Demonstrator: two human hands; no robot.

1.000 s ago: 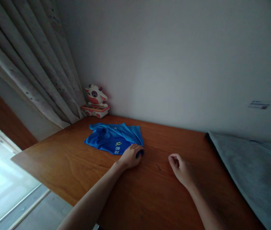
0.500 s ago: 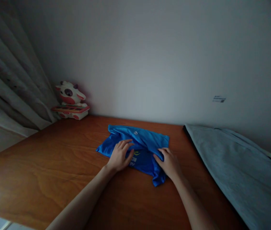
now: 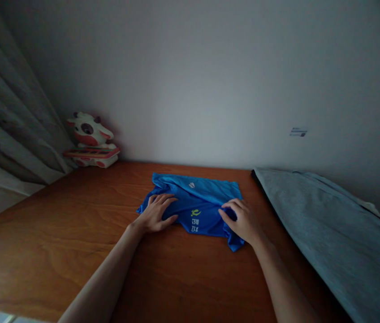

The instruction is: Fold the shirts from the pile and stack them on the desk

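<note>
A blue shirt (image 3: 206, 220) lies partly folded on the wooden table, its lighter blue part along the far side. A small white logo shows there, with a yellow-green mark and white characters on the darker part. My left hand (image 3: 156, 213) rests palm down on the shirt's left side, fingers spread and thumb apart. At the right side, my right hand (image 3: 242, 220) has its thumb and fingers curled together around a bunched bit of the cloth. A crumpled corner of the shirt sticks out toward me below that hand.
A cow-shaped toy keyboard (image 3: 92, 141) stands at the back left, beside a curtain (image 3: 11, 116). To the right lies a large grey cloth item (image 3: 317, 224) with a dark edge. Behind the wooden table (image 3: 75, 233) rises a wall (image 3: 190, 89) with a small label.
My left hand has slid left and flattened out on the shirt. My right hand has shifted slightly right with the cloth. The front now lies flatter, showing more of the printed characters.
</note>
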